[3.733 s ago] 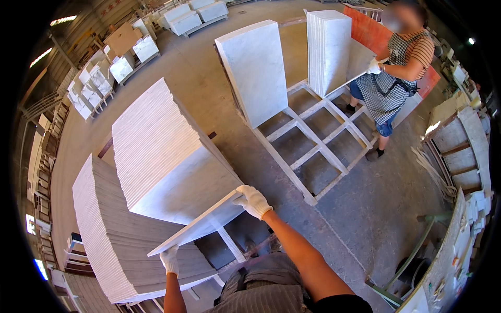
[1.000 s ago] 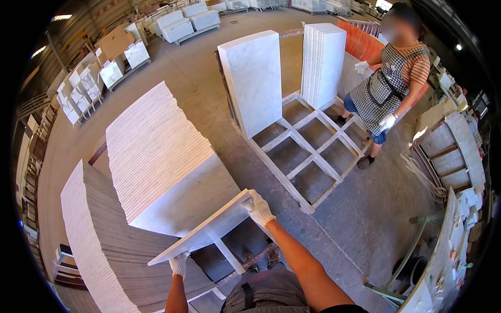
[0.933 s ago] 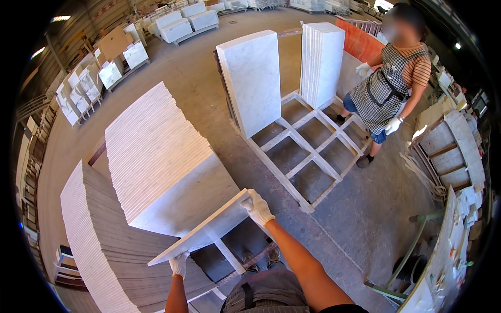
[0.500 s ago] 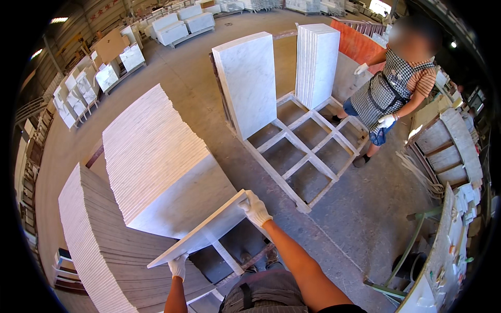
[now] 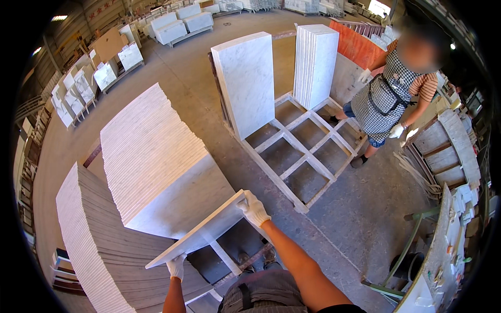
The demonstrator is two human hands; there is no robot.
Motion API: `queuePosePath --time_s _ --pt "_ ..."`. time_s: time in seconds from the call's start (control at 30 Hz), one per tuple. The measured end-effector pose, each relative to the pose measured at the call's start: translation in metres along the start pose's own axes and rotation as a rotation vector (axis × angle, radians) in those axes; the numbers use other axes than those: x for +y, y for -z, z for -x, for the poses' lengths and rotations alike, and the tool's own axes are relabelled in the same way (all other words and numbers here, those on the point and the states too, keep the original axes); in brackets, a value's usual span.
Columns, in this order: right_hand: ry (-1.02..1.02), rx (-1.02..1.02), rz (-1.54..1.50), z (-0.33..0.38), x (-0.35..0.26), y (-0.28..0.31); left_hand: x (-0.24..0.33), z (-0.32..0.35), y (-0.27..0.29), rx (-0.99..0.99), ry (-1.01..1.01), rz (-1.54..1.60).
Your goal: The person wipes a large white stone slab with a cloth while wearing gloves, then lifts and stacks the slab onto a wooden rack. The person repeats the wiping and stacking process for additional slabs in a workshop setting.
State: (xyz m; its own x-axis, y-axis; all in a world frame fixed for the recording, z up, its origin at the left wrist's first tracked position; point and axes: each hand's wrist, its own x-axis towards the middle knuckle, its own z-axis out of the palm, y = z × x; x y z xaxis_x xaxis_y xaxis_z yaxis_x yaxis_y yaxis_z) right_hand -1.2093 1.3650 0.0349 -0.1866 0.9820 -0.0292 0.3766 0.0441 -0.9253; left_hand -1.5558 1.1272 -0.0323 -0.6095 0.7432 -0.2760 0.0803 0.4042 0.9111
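A white marble slab point(image 5: 207, 232) is held on edge between my gloved hands, slanting from lower left to upper right. My right hand point(image 5: 254, 209) grips its upper right corner, fingers wrapped over the edge. My left hand point(image 5: 176, 266) is closed at its lower left end, partly behind the slab. Just beyond the slab stands a thick stack of upright marble slabs point(image 5: 172, 195); whether the held slab touches it I cannot tell. Another long stack of slabs point(image 5: 112, 235) stands left of my left hand. Under the slab shows a pale metal rack frame point(image 5: 225, 256).
Ahead to the right, a gridded metal rack point(image 5: 292, 168) carries two upright slab groups point(image 5: 245, 86) point(image 5: 317, 68). A co-worker in a checked apron point(image 5: 378, 99) and white gloves stands beside it. A bench with a green frame point(image 5: 417, 237) is at right. More slabs point(image 5: 190, 23) stand far off.
The co-worker has shifted a little to the right, turning and lowering the gloved hand nearer the bench. My hands keep hold of the slab with almost no movement.
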Motion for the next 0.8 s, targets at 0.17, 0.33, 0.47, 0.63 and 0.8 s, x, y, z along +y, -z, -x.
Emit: queuePosePath --time_s 0.17,0.33,0.47,0.63,0.8 --pt "-0.037 -0.140 0.015 0.000 -0.016 0.020 -0.003 0.001 -0.002 0.048 0.022 -0.052" --pt "0.295 -0.072 0.305 -0.038 -0.011 0.082 -0.008 0.001 0.000 0.045 -0.023 -0.060" --pt "0.028 0.543 -0.211 -0.096 0.015 0.166 -0.014 0.000 0.002 0.000 -0.056 -0.135" --pt "-0.082 0.370 -0.323 -0.064 0.088 0.163 -0.017 0.003 -0.007 0.052 -0.078 -0.013" --pt "-0.486 0.149 -0.454 0.039 0.131 0.062 -0.022 0.008 0.006 0.045 -0.064 -0.205"
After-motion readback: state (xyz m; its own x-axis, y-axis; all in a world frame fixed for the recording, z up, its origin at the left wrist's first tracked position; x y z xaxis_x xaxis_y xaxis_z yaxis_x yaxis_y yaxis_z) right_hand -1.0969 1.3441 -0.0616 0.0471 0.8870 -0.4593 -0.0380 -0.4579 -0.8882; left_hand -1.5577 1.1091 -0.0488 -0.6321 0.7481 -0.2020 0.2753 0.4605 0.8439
